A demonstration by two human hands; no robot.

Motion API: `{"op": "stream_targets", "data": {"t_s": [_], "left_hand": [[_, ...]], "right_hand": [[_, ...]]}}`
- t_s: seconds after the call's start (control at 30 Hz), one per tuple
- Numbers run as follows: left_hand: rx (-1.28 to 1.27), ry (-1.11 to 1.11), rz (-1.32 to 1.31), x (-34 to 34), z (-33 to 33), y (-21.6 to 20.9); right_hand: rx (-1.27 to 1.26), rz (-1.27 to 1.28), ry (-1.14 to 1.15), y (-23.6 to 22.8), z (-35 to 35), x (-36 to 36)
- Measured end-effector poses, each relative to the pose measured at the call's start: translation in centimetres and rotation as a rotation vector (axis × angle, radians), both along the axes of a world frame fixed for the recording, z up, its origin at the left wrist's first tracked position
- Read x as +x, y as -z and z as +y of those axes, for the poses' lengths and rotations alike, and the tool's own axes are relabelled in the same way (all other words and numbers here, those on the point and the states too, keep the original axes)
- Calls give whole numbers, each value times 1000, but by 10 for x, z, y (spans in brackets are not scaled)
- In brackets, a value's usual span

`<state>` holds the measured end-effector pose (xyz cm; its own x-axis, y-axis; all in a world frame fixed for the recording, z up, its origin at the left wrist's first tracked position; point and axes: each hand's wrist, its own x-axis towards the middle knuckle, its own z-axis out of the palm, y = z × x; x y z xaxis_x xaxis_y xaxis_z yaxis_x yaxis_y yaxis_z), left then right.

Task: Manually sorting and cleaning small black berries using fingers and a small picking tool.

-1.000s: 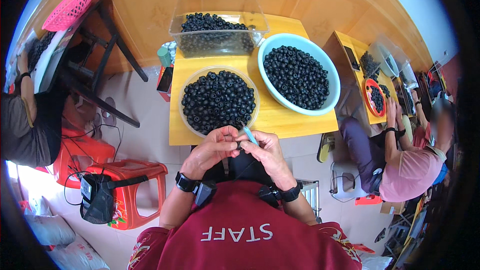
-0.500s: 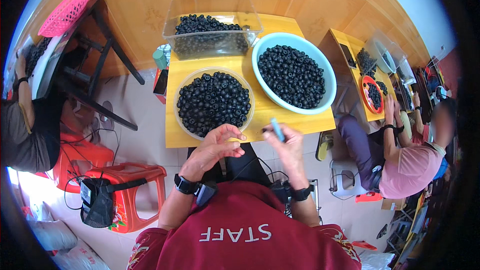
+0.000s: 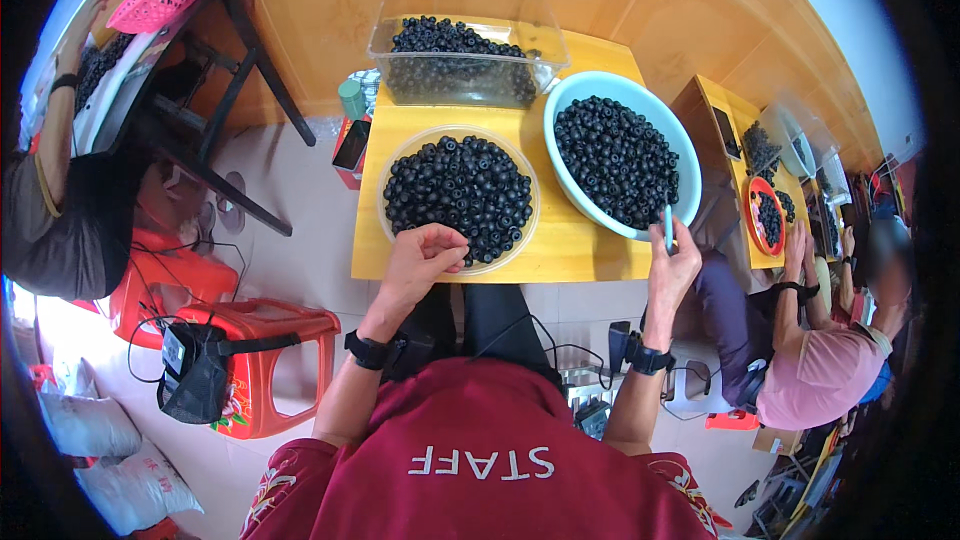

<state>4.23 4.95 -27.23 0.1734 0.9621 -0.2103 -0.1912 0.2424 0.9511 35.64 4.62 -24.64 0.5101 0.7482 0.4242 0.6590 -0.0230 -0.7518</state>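
Note:
A round clear tray [image 3: 386, 202] heaped with black bead-like pieces [image 3: 460, 190] sits near the table's front edge. My left hand [image 3: 425, 262] is at the tray's near rim, fingers curled and thumb tips close together at the pieces; whether something is between them is hidden. To the right, at the near rim of a light blue basin [image 3: 690, 155] full of similar black pieces, my right hand [image 3: 675, 265] grips a slim light-blue stick-like tool [image 3: 668, 225], held upright. The tool's working end cannot be made out.
Behind the tray, a clear rectangular bin [image 3: 460, 85] holds more black pieces on the yellow table [image 3: 590, 258]. Red stools [image 3: 300, 325] stand at left. People work at side tables, one in a pink shirt [image 3: 825, 375] at right.
My left hand has gone from fingers apart in front of the tray to curled at its pieces. My right hand has moved right to the basin's rim, still holding the tool. The view has shifted.

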Motion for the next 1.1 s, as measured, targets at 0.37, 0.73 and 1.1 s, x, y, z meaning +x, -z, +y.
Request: {"op": "stream_targets", "data": {"t_s": [0.37, 0.73, 1.1], "left_hand": [[644, 148, 899, 34, 3, 21], [684, 191, 767, 25, 20, 22], [-233, 147, -641, 9, -1, 11]], "right_hand": [[-80, 125, -252, 31, -27, -55], [-135, 181, -317, 33, -36, -79], [-118, 272, -601, 4, -40, -114]]}}
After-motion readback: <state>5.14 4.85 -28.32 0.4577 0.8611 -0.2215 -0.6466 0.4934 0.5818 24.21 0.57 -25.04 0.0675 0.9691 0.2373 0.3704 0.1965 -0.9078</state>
